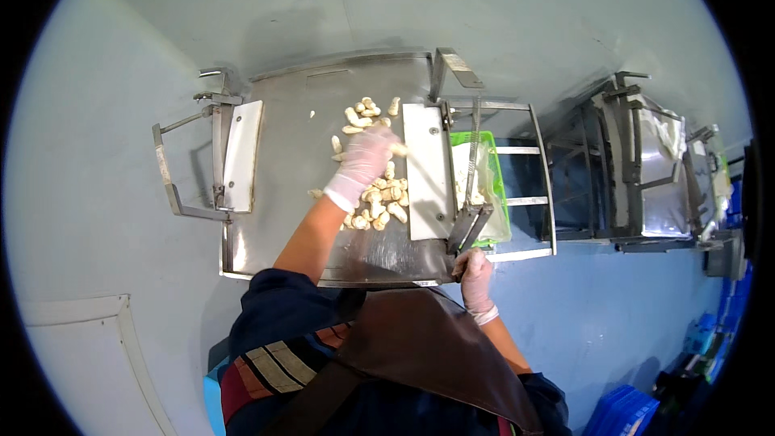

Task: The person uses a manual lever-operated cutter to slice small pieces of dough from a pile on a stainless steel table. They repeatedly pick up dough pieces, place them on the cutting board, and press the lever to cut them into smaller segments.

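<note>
- Head view: two gloved hands. The left hand [365, 157] lies loosely curled on a pile of pale nut-like pieces [379, 194], too many to count, its fingertips at one piece by the white plate [428, 171].
- The right hand [475, 270] is wrapped around the lever handle [470, 230].
- One steel table [282, 186] carries two white plates; the second [242, 153] is on its left.
- One green crate [484, 182] with a clear bag liner stands right of the lever.

Bright even light, soft shadows, slight blur — fisheye bending, black corners
</note>
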A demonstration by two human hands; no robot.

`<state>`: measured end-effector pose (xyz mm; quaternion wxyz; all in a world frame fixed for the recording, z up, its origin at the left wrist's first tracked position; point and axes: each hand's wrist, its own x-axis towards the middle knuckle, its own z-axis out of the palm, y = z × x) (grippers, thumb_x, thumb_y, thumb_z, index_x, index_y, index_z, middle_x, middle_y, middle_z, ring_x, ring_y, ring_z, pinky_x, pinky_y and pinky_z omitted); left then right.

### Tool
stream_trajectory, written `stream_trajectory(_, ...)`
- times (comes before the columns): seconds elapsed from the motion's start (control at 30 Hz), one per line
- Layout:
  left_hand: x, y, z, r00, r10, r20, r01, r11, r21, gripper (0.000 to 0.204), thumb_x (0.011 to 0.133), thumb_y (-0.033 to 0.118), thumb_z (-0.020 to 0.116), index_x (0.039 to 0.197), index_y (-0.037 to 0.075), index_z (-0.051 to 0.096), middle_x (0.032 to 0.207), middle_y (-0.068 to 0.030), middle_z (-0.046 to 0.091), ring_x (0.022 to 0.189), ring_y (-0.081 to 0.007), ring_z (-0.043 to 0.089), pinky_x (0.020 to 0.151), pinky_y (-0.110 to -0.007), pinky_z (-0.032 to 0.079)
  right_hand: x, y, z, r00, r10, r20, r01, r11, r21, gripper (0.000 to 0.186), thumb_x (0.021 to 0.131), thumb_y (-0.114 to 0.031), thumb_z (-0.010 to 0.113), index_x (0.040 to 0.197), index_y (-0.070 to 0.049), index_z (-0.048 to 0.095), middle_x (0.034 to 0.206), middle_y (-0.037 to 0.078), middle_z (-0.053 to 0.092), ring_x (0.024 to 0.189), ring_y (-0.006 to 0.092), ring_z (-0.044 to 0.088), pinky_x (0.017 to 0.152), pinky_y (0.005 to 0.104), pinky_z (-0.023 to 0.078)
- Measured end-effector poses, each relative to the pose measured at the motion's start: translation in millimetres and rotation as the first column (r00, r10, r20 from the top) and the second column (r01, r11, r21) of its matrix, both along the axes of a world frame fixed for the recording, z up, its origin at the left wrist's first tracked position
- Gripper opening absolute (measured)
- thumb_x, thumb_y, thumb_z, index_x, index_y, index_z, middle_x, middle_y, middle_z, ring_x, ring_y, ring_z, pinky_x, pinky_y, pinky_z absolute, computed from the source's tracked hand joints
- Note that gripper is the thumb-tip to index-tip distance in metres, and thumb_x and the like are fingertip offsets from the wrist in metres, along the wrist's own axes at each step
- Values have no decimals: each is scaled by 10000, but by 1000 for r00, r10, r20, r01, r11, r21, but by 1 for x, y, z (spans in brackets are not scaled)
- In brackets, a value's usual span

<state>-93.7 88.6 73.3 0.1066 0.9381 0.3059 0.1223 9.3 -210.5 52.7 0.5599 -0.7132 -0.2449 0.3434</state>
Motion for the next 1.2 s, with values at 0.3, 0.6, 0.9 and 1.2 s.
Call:
stream_trajectory(0.3,69,-82,-29,974,225,30,-200,914,-354,535,749,54,531,1255,63,360,1199,-138,443,986,-258,504,881,-338,415,22,-11,22,939,259,-226,-264,965,10,410,879,-393,399,730,-44,554,655,39,546,600,107,502,592,242,400)
stream_trajectory(0.6,80,-112,-60,664,689,293,-63,442,-895,331,768,104,588,1073,-13,533,759,-32,568,628,-91,497,573,-227,413,25,3,34,850,383,-362,-346,924,165,399,890,-316,352,809,11,566,808,86,582,789,160,549,790,278,410)
stream_trajectory(0.9,90,-114,-57,675,703,226,-198,468,-861,261,772,126,592,978,-32,581,838,-100,631,731,-138,577,664,-249,447,18,-4,11,933,245,-262,-234,970,72,532,855,-511,366,644,-40,497,562,28,470,480,103,450,460,234,366)
stream_trajectory(1.2,93,-119,-64,613,764,201,-278,447,-850,249,807,179,552,945,-28,575,766,-95,620,664,-146,569,628,-261,436,3,26,62,982,-74,-172,64,996,-63,606,833,-565,347,529,-52,452,457,12,407,397,93,391,389,226,292)
